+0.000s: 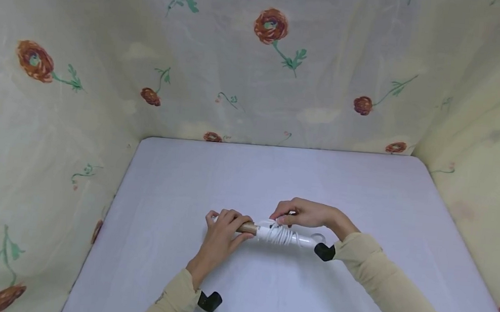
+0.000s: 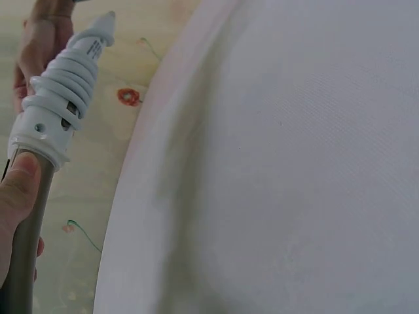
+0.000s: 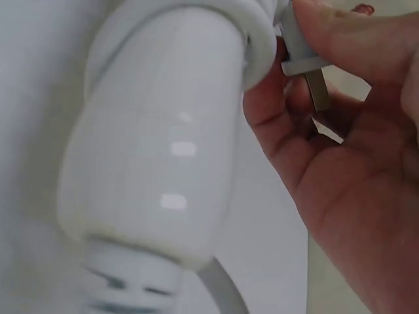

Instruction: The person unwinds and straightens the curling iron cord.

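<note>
A hair-styling wand with a metallic barrel (image 2: 31, 242) and a white handle (image 1: 304, 241) is held level above the table in the head view. My left hand (image 1: 220, 240) grips the barrel, its thumb (image 2: 21, 186) lying along it near the handle. White cord (image 1: 280, 235) is wound several times round the handle. At the far side of the coils, my right hand (image 1: 309, 213) pinches the white plug (image 3: 300, 40) between thumb and fingers; a metal prong (image 3: 317, 90) shows beneath it. The barrel's tip is mostly covered by my left fingers.
The pale table (image 1: 177, 169) has rounded back corners. Flower-printed cloth (image 1: 331, 49) hangs behind it and at both sides. Black wrist pieces sit at my left cuff (image 1: 210, 301) and right cuff (image 1: 325, 252).
</note>
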`<state>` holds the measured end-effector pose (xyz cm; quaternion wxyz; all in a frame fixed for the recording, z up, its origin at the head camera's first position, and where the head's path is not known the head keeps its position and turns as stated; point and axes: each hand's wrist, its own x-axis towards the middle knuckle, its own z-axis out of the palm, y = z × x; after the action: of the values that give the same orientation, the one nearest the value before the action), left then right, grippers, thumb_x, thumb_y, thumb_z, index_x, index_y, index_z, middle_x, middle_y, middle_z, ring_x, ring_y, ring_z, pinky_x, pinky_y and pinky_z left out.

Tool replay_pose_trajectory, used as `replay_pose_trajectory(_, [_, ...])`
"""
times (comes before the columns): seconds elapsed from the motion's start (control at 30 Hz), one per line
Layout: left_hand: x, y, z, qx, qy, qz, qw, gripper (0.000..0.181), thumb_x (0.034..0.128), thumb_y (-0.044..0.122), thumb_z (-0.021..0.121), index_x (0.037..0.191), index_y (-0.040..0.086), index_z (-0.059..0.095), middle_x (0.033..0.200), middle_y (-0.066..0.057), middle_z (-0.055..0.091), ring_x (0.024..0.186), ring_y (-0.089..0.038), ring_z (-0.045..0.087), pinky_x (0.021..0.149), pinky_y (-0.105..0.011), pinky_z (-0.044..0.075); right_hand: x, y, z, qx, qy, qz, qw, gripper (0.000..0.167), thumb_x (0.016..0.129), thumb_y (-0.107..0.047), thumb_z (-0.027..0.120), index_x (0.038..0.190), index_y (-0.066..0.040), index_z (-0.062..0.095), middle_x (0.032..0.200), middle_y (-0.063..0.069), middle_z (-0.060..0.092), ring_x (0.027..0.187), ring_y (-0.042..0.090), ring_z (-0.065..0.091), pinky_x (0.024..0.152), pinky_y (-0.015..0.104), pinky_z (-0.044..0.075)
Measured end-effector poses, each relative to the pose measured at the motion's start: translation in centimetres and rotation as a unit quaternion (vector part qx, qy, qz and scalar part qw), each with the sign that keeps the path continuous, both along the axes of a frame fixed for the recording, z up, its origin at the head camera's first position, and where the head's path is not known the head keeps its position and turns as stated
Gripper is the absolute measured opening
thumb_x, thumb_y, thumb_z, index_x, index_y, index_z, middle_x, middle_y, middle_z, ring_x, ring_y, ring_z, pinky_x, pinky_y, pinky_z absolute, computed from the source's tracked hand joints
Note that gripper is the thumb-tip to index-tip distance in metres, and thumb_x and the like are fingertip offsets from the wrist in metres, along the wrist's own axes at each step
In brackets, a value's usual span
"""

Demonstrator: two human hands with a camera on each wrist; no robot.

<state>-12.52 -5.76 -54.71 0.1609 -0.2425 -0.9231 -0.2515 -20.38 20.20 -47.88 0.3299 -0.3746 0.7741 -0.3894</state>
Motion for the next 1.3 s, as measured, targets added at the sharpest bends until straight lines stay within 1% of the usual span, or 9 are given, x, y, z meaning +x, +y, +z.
replay_pose_trajectory(0.17, [0.1, 0.0, 0.0, -0.003, -0.012, 0.012, 0.9999, 0.036, 0.0821, 0.045, 0.066, 0.114, 0.028, 0.063, 0.1, 0.006, 0.058, 0.094, -0.014, 0.049, 0.091, -0.049, 0.022, 0.5, -0.4, 0.3, 0.006, 0.042, -0.016, 0.999, 0.028, 0.096, -0.016, 0.054, 0.12, -0.006, 0.065, 0.099, 0.005, 0.063, 0.08, 0.012, 0.052, 0.072, 0.027, 0.047])
replay_pose_trajectory(0.3, [0.0, -0.2, 0.2, -0.005, -0.022, 0.028, 0.9993, 0.036, 0.0826, 0.045, 0.065, 0.114, 0.028, 0.063, 0.101, 0.006, 0.058, 0.095, -0.014, 0.048, 0.092, -0.05, 0.022, 1.0, -1.2, 0.5, 0.029, 0.115, -0.039, 0.9921, 0.028, 0.097, -0.02, 0.053, 0.117, -0.006, 0.066, 0.097, 0.002, 0.061, 0.083, 0.01, 0.05, 0.075, 0.025, 0.042])
replay_pose_trajectory(0.43, [-0.3, -0.6, 0.2, -0.004, -0.026, 0.047, 0.9985, 0.035, 0.0818, 0.044, 0.066, 0.113, 0.027, 0.064, 0.1, 0.005, 0.059, 0.095, -0.015, 0.049, 0.092, -0.051, 0.022, 1.8, -2.2, 1.1, 0.051, 0.201, -0.07, 0.9757, 0.025, 0.096, -0.021, 0.055, 0.113, -0.008, 0.068, 0.098, 0.001, 0.061, 0.087, 0.011, 0.051, 0.077, 0.028, 0.043])
replay_pose_trajectory(0.57, [-0.7, -1.1, 0.2, 0.006, -0.022, 0.061, 0.9979, 0.034, 0.08, 0.04, 0.07, 0.111, 0.027, 0.065, 0.098, 0.005, 0.059, 0.094, -0.015, 0.049, 0.091, -0.052, 0.021, 2.7, -2.9, 1.8, 0.056, 0.261, -0.103, 0.9581, 0.022, 0.094, -0.019, 0.058, 0.111, -0.009, 0.068, 0.098, 0.002, 0.06, 0.087, 0.012, 0.052, 0.076, 0.029, 0.046])
replay_pose_trajectory(0.67, [-0.9, -1.5, 0.2, 0.011, -0.017, 0.058, 0.9981, 0.034, 0.0801, 0.039, 0.071, 0.111, 0.027, 0.065, 0.097, 0.005, 0.06, 0.093, -0.015, 0.049, 0.092, -0.052, 0.021, 3.0, -3.2, 1.9, 0.059, 0.297, -0.115, 0.9462, 0.02, 0.094, -0.02, 0.059, 0.109, -0.011, 0.068, 0.098, 0.0, 0.059, 0.087, 0.011, 0.053, 0.076, 0.028, 0.047])
replay_pose_trajectory(0.87, [-1.3, -1.6, 0.4, 0.005, 0.004, 0.05, 0.9987, 0.037, 0.0809, 0.046, 0.07, 0.112, 0.025, 0.065, 0.098, 0.004, 0.061, 0.093, -0.017, 0.051, 0.091, -0.051, 0.021, 3.4, -3.2, 1.7, 0.06, 0.348, -0.127, 0.9266, 0.018, 0.093, -0.022, 0.06, 0.106, -0.012, 0.068, 0.095, -0.002, 0.059, 0.087, 0.01, 0.053, 0.075, 0.028, 0.047])
replay_pose_trajectory(1.1, [-1.6, -1.0, 0.4, 0.005, 0.026, 0.059, 0.9979, 0.04, 0.078, 0.05, 0.071, 0.109, 0.024, 0.066, 0.094, 0.004, 0.061, 0.089, -0.017, 0.052, 0.089, -0.049, 0.022, 3.7, -3.0, 1.9, 0.073, 0.406, -0.142, 0.9001, 0.016, 0.091, -0.027, 0.063, 0.1, -0.015, 0.069, 0.089, -0.005, 0.057, 0.08, 0.008, 0.047, 0.069, 0.025, 0.045])
replay_pose_trajectory(1.2, [-1.8, -0.6, 0.5, 0.003, 0.03, 0.063, 0.9975, 0.039, 0.0779, 0.049, 0.07, 0.109, 0.025, 0.067, 0.093, 0.005, 0.061, 0.089, -0.016, 0.053, 0.088, -0.049, 0.022, 4.1, -2.9, 1.9, 0.085, 0.421, -0.159, 0.8889, 0.016, 0.089, -0.028, 0.065, 0.098, -0.016, 0.069, 0.087, -0.005, 0.057, 0.078, 0.007, 0.047, 0.066, 0.023, 0.045])
replay_pose_trajectory(1.3, [-1.9, -0.4, 0.6, -0.002, 0.023, 0.069, 0.9974, 0.038, 0.0789, 0.049, 0.069, 0.11, 0.026, 0.067, 0.094, 0.006, 0.062, 0.09, -0.016, 0.053, 0.088, -0.048, 0.022, 4.5, -3.0, 1.6, 0.095, 0.436, -0.18, 0.8766, 0.017, 0.087, -0.031, 0.067, 0.095, -0.016, 0.07, 0.086, -0.005, 0.058, 0.077, 0.007, 0.049, 0.065, 0.023, 0.046])
